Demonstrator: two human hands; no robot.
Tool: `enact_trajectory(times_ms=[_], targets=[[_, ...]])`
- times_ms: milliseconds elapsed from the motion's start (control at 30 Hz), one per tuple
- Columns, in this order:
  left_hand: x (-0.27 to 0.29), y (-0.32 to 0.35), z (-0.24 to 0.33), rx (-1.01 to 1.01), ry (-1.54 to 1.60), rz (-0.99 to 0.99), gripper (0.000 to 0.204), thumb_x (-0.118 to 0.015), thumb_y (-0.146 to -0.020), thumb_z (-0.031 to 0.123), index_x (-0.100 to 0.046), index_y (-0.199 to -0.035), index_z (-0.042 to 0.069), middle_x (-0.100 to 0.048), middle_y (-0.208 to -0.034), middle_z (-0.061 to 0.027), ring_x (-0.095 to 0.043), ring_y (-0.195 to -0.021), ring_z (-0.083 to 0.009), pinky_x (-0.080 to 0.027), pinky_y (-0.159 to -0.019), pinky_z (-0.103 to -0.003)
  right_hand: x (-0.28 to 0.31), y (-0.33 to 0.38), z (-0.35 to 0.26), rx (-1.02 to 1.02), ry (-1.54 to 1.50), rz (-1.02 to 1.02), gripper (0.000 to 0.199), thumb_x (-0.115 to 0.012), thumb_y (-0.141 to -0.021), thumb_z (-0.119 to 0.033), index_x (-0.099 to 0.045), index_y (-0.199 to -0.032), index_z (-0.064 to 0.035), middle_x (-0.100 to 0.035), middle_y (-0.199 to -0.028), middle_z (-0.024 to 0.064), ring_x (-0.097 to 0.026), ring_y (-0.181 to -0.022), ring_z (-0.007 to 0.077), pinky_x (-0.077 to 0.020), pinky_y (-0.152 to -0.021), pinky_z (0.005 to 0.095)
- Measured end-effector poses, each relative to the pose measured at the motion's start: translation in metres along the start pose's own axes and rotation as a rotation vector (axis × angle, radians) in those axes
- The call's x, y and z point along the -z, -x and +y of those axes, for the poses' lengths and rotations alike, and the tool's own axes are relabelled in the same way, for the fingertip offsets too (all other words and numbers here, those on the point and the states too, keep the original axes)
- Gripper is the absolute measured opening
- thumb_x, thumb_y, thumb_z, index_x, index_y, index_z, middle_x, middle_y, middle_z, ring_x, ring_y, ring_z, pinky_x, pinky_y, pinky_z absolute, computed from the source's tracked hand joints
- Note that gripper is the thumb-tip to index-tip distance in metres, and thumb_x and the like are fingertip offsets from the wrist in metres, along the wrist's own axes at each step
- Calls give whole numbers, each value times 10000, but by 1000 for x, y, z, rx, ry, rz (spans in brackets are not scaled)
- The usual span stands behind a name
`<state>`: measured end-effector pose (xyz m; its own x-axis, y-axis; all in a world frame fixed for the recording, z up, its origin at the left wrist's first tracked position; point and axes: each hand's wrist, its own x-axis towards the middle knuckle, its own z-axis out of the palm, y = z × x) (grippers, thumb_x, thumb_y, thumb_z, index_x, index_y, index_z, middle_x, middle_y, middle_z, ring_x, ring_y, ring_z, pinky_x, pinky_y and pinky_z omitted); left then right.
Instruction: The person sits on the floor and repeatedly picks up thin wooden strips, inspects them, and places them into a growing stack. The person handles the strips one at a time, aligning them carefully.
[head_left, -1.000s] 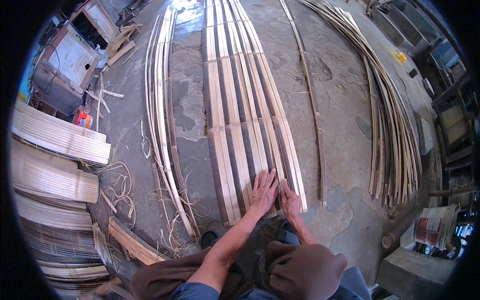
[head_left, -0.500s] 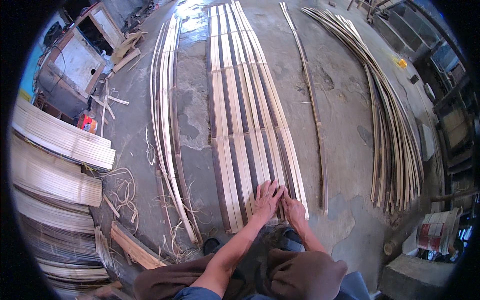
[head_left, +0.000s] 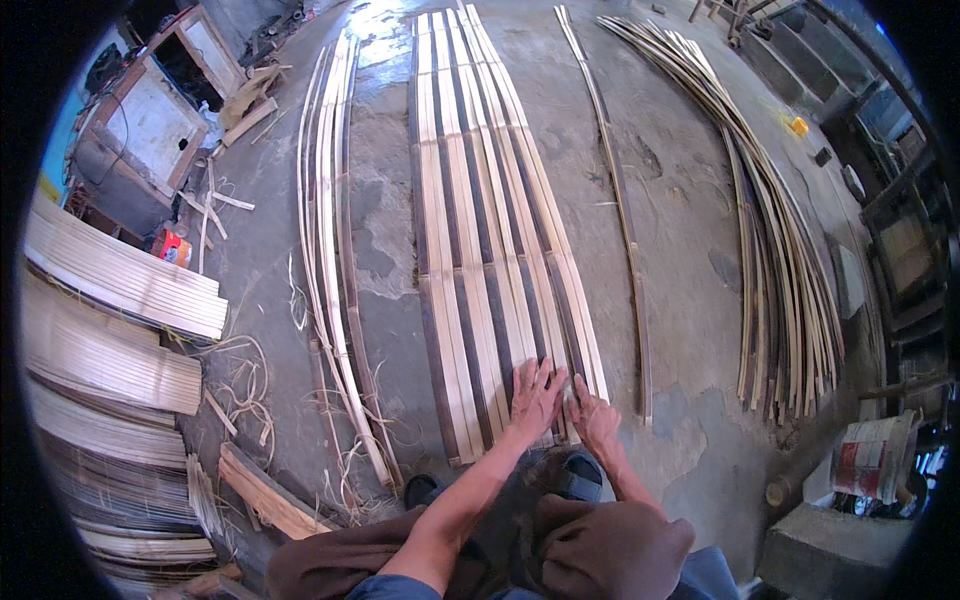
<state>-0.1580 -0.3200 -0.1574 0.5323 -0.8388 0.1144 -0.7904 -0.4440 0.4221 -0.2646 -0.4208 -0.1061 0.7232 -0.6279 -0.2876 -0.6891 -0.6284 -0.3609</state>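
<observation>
In front of me on the floor, long bamboo strips [head_left: 490,260] lie side by side in a panel, pale ones alternating with dark brown ones. My left hand [head_left: 537,395] rests on the near end of the panel with its fingers stretched out and a little apart. Just to its right, my right hand [head_left: 596,418] is closed over the strips near the right edge, index finger pointing forward. What its curled fingers pinch is hidden. A narrow gap separates the two hands.
Loose strips [head_left: 335,240] lie left of the panel, a single strip [head_left: 622,215] to its right. Farther right is a fanned bundle of strips [head_left: 785,270]. Stacked slat bundles [head_left: 115,345] fill the left side. A bucket [head_left: 872,458] stands at the right; my sandalled feet are at the panel's end.
My right hand has shifted slightly away from the left, so a gap now shows between them. The left hand stays pressed on the strips.
</observation>
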Motion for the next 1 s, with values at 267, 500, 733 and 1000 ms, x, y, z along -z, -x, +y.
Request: enact_trajectory(times_ms=[267,500,733,1000], targets=[[7,-2,7,11,88,30,544,-622,-877,237,-468,-1374,79,-398,-1435,-218,-334,-1369,-406,-216,-1137,-592,-8,18,15,-16,-133,65,435,-526,-954,-360,-548,-1333,-148,-668,-1045,194,-661,-912,393,-525,-743,511],[1,-2,14,15,75,52,556,-634,-871,224,-469,-1379,70,-404,-1434,-213,-371,-1354,-386,-222,-1155,-553,11,13,47,-178,-173,248,424,-577,-933,-313,-548,-1321,-146,-640,-1091,189,-636,-966,407,-516,-795,508],[1,1,13,19,137,122,534,-638,-840,154,-491,-1342,48,-421,-1404,-200,-393,-1310,-407,-256,-1130,-557,13,-7,104,-172,19,451,509,-631,-896,-276,-498,-1327,-40,-555,-1150,198,-588,-1010,403,-498,-827,491],[1,-27,39,40,250,163,467,-616,-864,120,-509,-1313,44,-480,-1362,-190,-442,-1297,-350,-318,-1116,-480,14,-23,135,-208,-155,332,543,-661,-839,-143,-486,-1347,-58,-565,-1093,221,-594,-984,414,-505,-811,485]])
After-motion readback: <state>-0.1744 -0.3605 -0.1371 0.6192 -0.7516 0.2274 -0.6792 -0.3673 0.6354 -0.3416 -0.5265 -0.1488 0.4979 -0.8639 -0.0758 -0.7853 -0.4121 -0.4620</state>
